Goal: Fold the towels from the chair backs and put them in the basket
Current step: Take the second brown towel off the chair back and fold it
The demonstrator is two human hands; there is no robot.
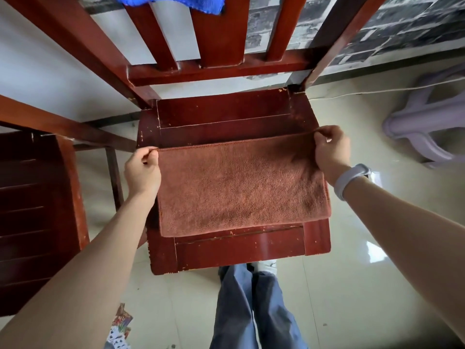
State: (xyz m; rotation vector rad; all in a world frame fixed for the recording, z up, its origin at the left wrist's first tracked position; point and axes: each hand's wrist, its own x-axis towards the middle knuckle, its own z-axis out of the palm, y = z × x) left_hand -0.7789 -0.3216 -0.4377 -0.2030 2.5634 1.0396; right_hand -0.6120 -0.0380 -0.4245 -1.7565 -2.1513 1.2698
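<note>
A brown towel (pixel 239 187) lies folded on the seat of a red wooden chair (pixel 226 117). My left hand (pixel 142 170) pinches its far left corner. My right hand (pixel 331 147) pinches the far right corner, and a pale band sits on that wrist. The far edge of the towel is stretched straight between both hands, slightly lifted off the seat. A blue towel (pixel 176 2) hangs over the chair back at the top of the view. No basket is in view.
A second red wooden chair (pixel 37 197) stands close on the left. A lilac plastic stool (pixel 427 127) sits on the tiled floor at the right. A cable runs along the wall base. My legs stand in front of the seat.
</note>
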